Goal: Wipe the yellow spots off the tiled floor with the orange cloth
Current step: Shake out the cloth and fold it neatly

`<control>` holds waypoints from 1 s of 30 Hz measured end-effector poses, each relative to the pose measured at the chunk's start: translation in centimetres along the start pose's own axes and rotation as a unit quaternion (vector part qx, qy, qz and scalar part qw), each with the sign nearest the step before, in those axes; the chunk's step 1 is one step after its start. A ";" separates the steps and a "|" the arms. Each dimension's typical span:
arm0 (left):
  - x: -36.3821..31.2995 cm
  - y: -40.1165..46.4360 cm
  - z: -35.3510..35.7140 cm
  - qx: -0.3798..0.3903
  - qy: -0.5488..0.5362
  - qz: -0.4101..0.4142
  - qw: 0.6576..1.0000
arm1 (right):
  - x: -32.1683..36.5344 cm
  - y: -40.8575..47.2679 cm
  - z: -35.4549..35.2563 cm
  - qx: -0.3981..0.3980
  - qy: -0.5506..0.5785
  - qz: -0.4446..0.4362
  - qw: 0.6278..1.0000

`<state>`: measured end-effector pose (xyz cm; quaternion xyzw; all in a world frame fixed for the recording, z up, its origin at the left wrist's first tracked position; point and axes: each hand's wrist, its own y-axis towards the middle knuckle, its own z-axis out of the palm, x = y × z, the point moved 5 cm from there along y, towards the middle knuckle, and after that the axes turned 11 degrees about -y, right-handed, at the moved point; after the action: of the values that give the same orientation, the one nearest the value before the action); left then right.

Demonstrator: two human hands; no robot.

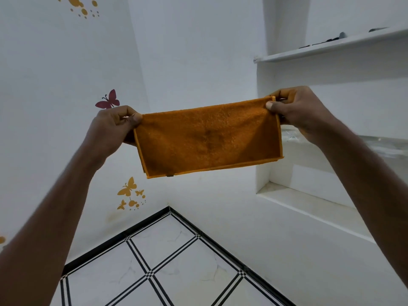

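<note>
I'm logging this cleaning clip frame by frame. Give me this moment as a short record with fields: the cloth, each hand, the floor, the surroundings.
cloth: orange cloth, folded, stretched flat in the air between both hands, clear of the floor
left hand: pinches the cloth's upper left corner
right hand: pinches the cloth's upper right corner
floor: white tiled floor with black lines; no yellow spots in the visible part
surroundings: white walls, butterfly stickers, wall shelf

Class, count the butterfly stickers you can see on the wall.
4: a maroon butterfly above the left hand; three yellow ones lower down, large, small and small. Arms may hide others.
</note>
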<state>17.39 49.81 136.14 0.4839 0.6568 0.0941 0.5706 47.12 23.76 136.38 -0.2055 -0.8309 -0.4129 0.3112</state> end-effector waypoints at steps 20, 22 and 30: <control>6.8 -0.6 13.7 -0.075 -0.046 -0.183 0.979 | -13.5 2.4 0.8 0.032 -0.016 0.071 0.997; 6.5 -1.2 14.7 -0.074 -0.092 -0.241 0.963 | -14.4 2.3 1.0 0.039 -0.032 0.085 0.995; 5.3 -2.5 24.7 0.058 -0.143 -0.317 0.936 | -14.8 -0.3 7.3 0.115 0.006 0.129 0.985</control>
<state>37.48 41.87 122.79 0.2916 0.6916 -0.2002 0.6297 55.07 28.31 122.68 -0.2718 -0.8375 -0.2722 0.3881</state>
